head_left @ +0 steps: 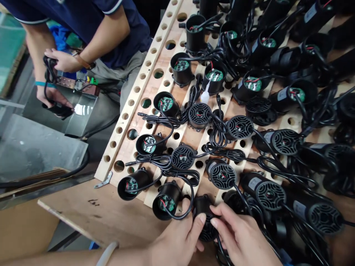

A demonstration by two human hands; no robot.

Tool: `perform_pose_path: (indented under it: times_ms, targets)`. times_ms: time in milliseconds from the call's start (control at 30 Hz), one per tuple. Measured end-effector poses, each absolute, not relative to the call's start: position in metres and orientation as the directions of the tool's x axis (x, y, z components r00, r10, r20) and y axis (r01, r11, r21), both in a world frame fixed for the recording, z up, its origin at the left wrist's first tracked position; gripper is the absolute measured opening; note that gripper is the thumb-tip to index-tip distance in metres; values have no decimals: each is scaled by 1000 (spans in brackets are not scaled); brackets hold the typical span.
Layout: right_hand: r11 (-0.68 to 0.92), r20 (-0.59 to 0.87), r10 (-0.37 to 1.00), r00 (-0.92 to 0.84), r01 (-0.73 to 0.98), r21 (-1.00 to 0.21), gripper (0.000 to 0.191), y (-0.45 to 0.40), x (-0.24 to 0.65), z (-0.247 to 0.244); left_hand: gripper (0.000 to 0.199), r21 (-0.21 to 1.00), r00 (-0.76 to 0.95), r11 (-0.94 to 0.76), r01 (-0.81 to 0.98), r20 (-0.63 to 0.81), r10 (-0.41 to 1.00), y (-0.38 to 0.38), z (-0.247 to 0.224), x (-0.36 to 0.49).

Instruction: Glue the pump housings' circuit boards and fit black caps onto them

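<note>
At the near edge of the wooden rack, my left hand (180, 232) is closed round a black cylindrical housing (203, 205), its thumb pressed on the side. My right hand (235, 232) pinches at the same housing's grille-covered end, from the right. That end faces me and is partly covered by my fingers. A black cable hangs below it between my hands. Just left of my left hand lies an uncapped housing (166, 201), with a green circuit board and a red wire inside. Its cable loops over toward my left hand.
The holed wooden rack (130, 99) carries several more black housings, some with grilles, and coiled cables. A small white-tipped bottle (205, 95) stands among them. At upper left, a co-worker's hands (63, 61) hold a black part and cable above a metal box (91, 114).
</note>
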State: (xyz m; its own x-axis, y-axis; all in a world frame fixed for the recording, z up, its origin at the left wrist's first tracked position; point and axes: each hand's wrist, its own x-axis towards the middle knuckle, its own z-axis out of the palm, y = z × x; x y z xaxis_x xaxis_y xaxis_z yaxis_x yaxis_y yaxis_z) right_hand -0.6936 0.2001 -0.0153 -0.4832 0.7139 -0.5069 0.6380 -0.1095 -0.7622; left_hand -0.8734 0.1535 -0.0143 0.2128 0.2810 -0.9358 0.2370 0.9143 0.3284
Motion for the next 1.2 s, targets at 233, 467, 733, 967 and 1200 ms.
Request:
perform_pose_path:
  times_ms: [233,467,733,967,1200]
  targets:
    - [-102,-505,694,-513,625,-774,16,198,-692,-19,67,397,288,883,251,-901,323,169,-7,-890]
    - [-168,-570,658,-492,642,-748,21,202,-696,-16,74,295,215,888,352,-949,231,172,-8,-878]
    - [-213,-616,698,-364,717,-664,21,205,-703,-2,80,381,219,712,590,-924,313,179,7,-879]
    - [-185,-579,772,-261,779,-599,19,205,-712,7,50,692,367,235,682,-602,709,175,13,-869]
    - [95,-319,897,-306,839,-536,21,199,-715,56,28,757,283,418,503,-601,748,198,41,-850]
